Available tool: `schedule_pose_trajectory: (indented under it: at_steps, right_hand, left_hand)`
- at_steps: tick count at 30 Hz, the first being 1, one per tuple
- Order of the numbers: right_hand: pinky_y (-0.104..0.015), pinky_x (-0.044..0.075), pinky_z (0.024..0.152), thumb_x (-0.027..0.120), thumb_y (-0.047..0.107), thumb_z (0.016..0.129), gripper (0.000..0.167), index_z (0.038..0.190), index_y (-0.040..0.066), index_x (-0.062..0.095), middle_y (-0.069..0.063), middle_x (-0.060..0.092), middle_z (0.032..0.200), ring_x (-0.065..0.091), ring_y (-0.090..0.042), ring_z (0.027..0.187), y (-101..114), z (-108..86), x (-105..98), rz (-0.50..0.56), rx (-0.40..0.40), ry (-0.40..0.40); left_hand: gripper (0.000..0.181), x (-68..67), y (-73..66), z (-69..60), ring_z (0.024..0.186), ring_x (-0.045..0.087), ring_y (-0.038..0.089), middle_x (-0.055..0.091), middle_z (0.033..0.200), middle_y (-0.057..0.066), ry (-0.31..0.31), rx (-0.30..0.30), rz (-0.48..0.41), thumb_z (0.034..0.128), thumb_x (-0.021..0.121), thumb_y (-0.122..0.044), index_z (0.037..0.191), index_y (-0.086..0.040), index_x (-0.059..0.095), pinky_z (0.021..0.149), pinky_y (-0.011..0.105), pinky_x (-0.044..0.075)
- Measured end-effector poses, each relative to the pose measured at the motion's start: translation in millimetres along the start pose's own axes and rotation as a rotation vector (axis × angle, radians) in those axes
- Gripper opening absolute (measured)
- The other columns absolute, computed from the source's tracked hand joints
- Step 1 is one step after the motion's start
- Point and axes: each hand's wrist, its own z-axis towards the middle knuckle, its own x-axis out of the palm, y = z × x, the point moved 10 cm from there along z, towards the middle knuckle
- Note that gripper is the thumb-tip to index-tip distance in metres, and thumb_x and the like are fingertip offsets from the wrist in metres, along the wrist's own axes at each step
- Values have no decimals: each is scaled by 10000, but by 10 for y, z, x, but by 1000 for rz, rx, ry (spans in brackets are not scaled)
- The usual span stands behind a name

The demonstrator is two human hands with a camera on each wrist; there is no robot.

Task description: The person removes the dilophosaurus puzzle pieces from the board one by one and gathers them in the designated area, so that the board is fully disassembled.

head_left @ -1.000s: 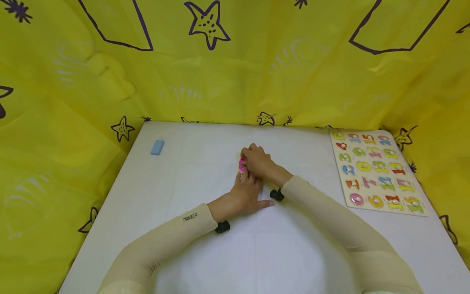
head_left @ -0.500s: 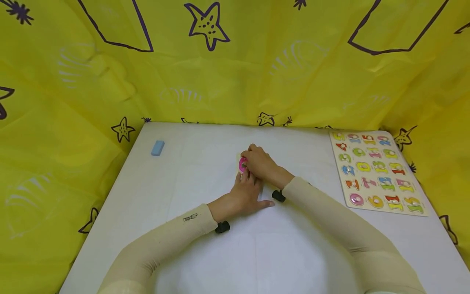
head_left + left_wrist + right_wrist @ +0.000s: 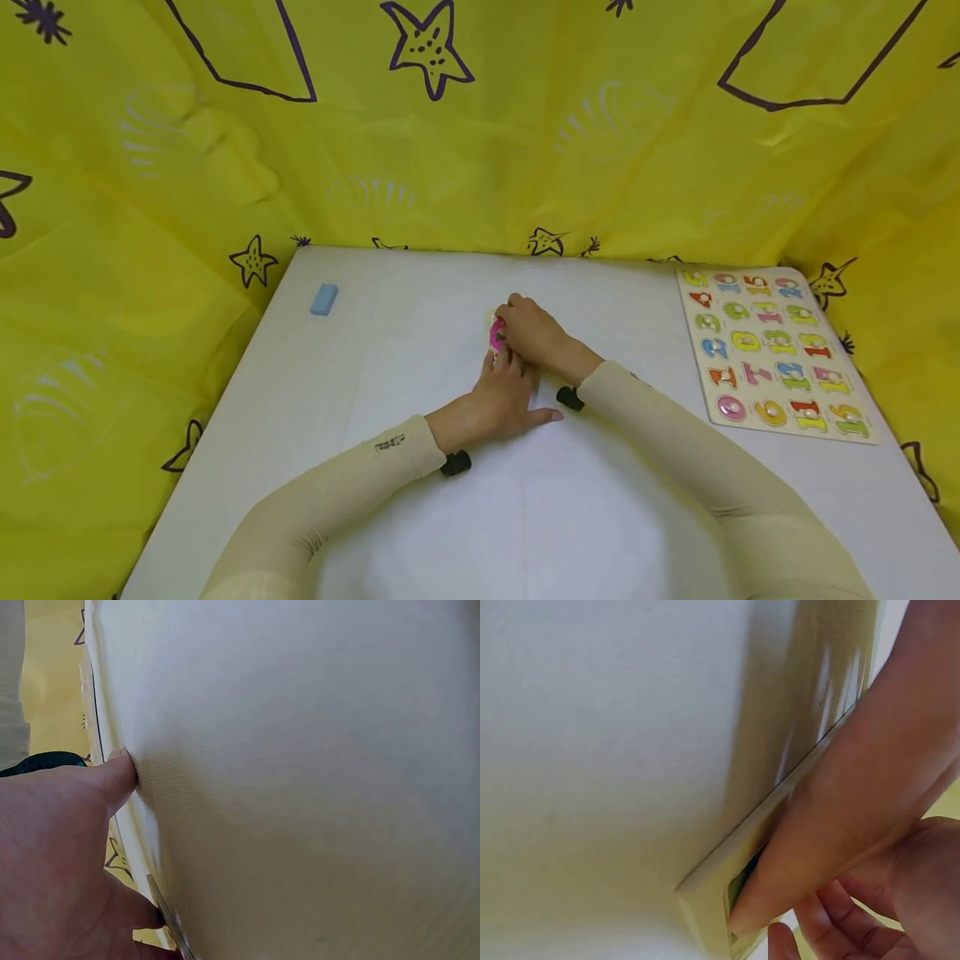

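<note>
A small pale board [image 3: 488, 319] lies near the middle of the table, largely hidden under both hands. On it shows a pink piece [image 3: 497, 335] with a green spot; its kind is too small to make out. My left hand [image 3: 501, 402] rests with its fingers on the board's near end, thumb spread to the right. My right hand [image 3: 536, 332] reaches over from the right, its curled fingers pinching at the pink piece. In the left wrist view, my left fingertips touch the board's thin edge [image 3: 171, 922]. The right wrist view shows the board's raised pale rim [image 3: 705, 881] beside the fingers.
A number puzzle board [image 3: 780, 350] with colourful knobbed pieces lies along the table's right side. At the far left sits a light blue block [image 3: 324, 299]. The white table [image 3: 420, 517] is bordered by a yellow sheet [image 3: 480, 158] with drawn stars.
The right fingers have shifted slightly on the pink piece. The left hand keeps its place on the board. The head view has moved very slightly.
</note>
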Motion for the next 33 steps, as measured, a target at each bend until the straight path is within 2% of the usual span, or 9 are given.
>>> schedule_pose_trajectory:
  at_steps: [11, 16, 22, 33]
  right_hand:
    - [-462, 584, 891, 626, 132, 1065, 257, 1258, -37, 623, -214, 589, 1191, 589, -326, 1040, -46, 20, 21, 66, 32, 43]
    - [-495, 564, 927, 616, 176, 1076, 293, 1301, -10, 587, -214, 556, 1264, 567, -333, 1092, -105, 43, 66, 114, 64, 91]
    - [-521, 529, 966, 591, 157, 1081, 290, 1323, 5, 539, -236, 500, 1353, 544, -361, 1153, -127, 37, 74, 162, 83, 115]
    - [-553, 489, 1014, 586, 147, 1072, 320, 1364, 36, 516, -211, 485, 1395, 503, -353, 1226, -178, 70, 141, 193, 118, 151]
  left_hand:
    - [1078, 11, -7, 6, 1629, 1, 422, 9, 1774, 169, 24, 8, 5, 985, 476, -770, 1697, -57, 93, 1285, 616, 147]
    - [1058, 14, -2, 16, 1630, -2, 418, 11, 1776, 158, 19, 8, 11, 988, 480, -764, 1702, -78, 105, 1288, 611, 141]
    - [1058, 19, 7, 23, 1632, 13, 411, 9, 1779, 144, 17, 5, 15, 984, 480, -770, 1706, -97, 99, 1287, 612, 143]
    - [1068, 10, 14, 6, 1629, 18, 425, -7, 1780, 140, 20, -3, -2, 978, 486, -774, 1707, -107, 81, 1282, 622, 150]
